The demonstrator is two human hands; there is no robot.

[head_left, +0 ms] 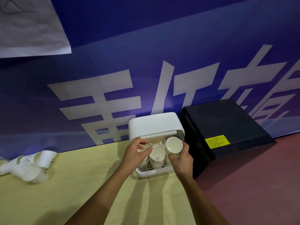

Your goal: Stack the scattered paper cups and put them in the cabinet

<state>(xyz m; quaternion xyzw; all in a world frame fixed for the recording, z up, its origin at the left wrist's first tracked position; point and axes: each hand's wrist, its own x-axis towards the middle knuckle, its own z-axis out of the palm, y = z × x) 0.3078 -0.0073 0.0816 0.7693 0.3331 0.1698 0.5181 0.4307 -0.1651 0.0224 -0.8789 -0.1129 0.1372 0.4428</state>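
At 12 o'clock on the counter (81, 184), inside the cabinet (152, 125), the left hand (136, 155) gripped a stack (140, 147), the right hand (181, 159) a cup (173, 146).

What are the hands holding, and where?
The right hand holds a paper cup by its lower side. The left hand is at the cabinet; whether it holds anything cannot be told.

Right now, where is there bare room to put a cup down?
The table is bare between the loose cups and the left hand. The cabinet is crowded: stacks fill it, and the right hand holds a cup at its mouth.
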